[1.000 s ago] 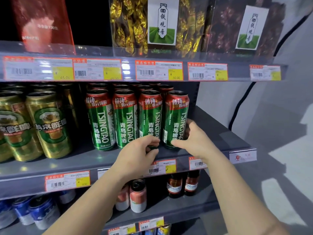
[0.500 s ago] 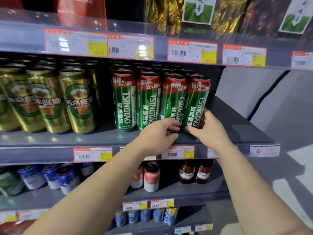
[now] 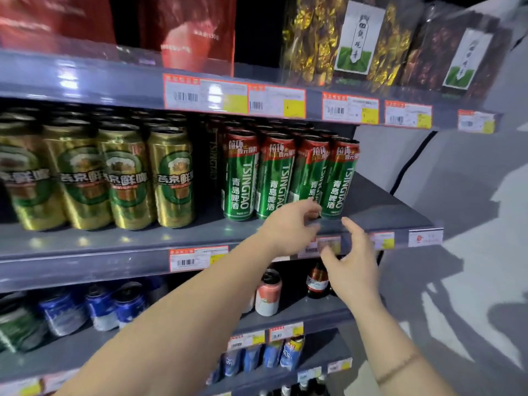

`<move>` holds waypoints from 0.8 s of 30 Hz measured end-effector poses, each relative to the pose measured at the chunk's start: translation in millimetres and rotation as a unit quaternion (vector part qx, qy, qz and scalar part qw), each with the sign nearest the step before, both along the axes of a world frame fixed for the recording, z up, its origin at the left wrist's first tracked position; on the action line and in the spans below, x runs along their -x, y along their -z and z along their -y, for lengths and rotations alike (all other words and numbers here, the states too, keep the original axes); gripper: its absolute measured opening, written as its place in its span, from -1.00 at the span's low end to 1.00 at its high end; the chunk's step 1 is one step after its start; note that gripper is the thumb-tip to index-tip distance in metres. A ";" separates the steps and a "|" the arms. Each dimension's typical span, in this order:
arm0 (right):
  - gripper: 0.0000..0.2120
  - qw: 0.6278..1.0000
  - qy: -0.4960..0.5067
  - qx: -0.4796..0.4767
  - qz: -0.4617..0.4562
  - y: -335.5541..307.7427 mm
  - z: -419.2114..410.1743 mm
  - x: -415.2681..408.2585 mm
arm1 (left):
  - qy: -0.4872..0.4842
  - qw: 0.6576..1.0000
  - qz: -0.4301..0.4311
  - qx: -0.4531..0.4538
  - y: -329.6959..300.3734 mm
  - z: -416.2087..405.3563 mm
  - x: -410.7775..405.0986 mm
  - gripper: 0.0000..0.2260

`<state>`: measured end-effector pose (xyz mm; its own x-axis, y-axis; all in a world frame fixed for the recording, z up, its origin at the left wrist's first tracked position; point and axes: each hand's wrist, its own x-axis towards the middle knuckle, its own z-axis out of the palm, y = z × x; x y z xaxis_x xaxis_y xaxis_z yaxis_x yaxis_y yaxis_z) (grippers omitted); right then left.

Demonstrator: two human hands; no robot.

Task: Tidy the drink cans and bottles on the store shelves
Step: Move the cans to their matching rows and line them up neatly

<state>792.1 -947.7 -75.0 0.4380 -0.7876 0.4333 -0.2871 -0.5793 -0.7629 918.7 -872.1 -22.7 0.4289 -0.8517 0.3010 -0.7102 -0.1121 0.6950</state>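
Nearest the camera, right hand: off the cans, fingers spread and relaxed, holding nothing, in front of the middle shelf edge.
Left hand: reaches to the foot of the green cans; its fingers are loosely curled against the base of the third can from the left, blurred, so I cannot tell whether they pinch it or only touch it.
Middle shelf: grey, with price tags clipped along its front lip.
Green Tsingtao cans: four upright in the front row, side by side near the right end of the middle shelf, more rows behind them.
Gold cans: upright in a row on the same shelf, left of the green ones with a dark gap between.
Lower shelf: blue cans at left, a pink-and-white can and brown bottles under the hands.
Top shelf: red bags and foil tea packets standing above a strip of price tags.
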 end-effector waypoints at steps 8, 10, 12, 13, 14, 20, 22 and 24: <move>-0.73 0.976 -0.063 0.182 -0.099 -19.0 -22.4 -37.9 | -0.197 0.975 0.098 0.035 14.4 -72.7 -35.4 -0.78; -0.71 0.967 -0.083 0.186 -0.153 -25.2 -19.6 -59.3 | -0.202 0.972 0.124 0.003 18.4 -75.1 -42.1 -0.77; -0.70 0.960 -0.096 0.176 -0.194 -26.7 -16.0 -75.4 | -0.203 0.969 0.140 -0.017 21.3 -73.3 -43.5 -0.75; -0.71 0.957 -0.101 0.178 -0.208 -26.1 -15.0 -81.2 | -0.206 0.967 0.145 -0.028 22.2 -70.8 -44.1 -0.74; -0.72 0.953 -0.105 0.184 -0.217 -24.7 -14.6 -85.7 | -0.214 0.964 0.150 -0.042 22.3 -68.5 -44.4 -0.74; -0.72 0.945 -0.117 0.205 -0.228 -15.7 -10.5 -97.6 | -0.226 0.956 0.166 -0.082 23.3 -60.5 -48.4 -0.72; -0.70 0.939 -0.128 0.190 -0.259 -19.6 -8.8 -99.5 | -0.226 0.953 0.169 -0.107 21.1 -60.4 -48.4 -0.71; -0.69 0.933 -0.141 0.179 -0.279 -23.6 -9.2 -99.0 | -0.230 0.955 0.164 -0.087 19.1 -62.1 -44.3 -0.72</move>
<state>891.0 -938.4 -51.4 0.8424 -0.4552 0.2883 -0.3792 -0.8810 -0.2829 963.0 -810.1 -41.8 0.6762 -0.6457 0.3549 -0.7350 -0.5577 0.3857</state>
